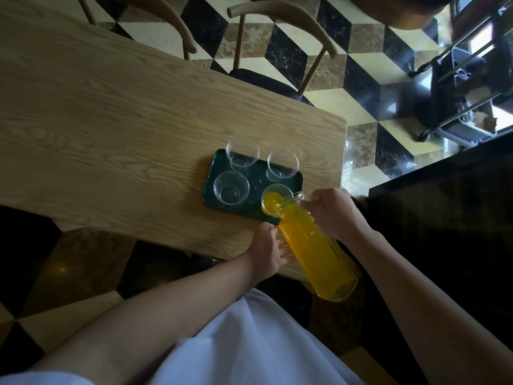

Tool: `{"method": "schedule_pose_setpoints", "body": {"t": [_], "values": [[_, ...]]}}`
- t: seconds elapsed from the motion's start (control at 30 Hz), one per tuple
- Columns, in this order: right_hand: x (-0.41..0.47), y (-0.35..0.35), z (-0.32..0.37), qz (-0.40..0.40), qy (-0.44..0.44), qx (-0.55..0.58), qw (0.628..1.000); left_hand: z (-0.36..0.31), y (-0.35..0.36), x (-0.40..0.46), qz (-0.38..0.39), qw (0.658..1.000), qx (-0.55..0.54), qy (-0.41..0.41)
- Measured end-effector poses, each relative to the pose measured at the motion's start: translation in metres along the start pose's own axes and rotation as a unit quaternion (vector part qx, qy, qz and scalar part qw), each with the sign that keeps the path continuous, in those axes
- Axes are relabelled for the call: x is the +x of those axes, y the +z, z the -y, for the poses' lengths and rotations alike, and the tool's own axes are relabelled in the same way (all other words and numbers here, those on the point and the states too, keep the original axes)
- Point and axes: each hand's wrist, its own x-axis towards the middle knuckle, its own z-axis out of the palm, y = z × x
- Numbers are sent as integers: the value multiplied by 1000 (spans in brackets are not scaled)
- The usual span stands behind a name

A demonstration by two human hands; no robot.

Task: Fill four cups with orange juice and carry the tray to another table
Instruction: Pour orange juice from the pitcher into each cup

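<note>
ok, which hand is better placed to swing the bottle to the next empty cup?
Probably right. The right hand grips the bottle at its neck, beside the tray; the left hand only props the body lower down.

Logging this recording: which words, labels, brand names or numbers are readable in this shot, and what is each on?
None can be read.
juice bottle: plain glass, no label visible.
cups and tray: no print.
metal cart: dim and blurred, nothing legible.
</note>
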Motion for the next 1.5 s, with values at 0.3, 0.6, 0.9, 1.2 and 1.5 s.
{"method": "schedule_pose_setpoints", "body": {"t": [0.3, 0.6, 0.9, 1.2, 1.5], "values": [[-3, 6, -5, 0, -6, 30, 1000, -2, -1, -3, -5, 1000, 4, -3], [-17, 12, -11, -73, -12, 82, 994, -18, -3, 5, -36, 998, 57, -4], [-34, -1, -14, -157, -43, 136, 977, -20, 5, 12, -19, 997, 65, 36], [0, -27, -41, -166, -113, 118, 972, -29, 49, 19, -40, 993, 52, 100], [54, -52, -31, -92, -152, 23, 984, -40, 80, 36, -80, 988, -5, 130]]}}
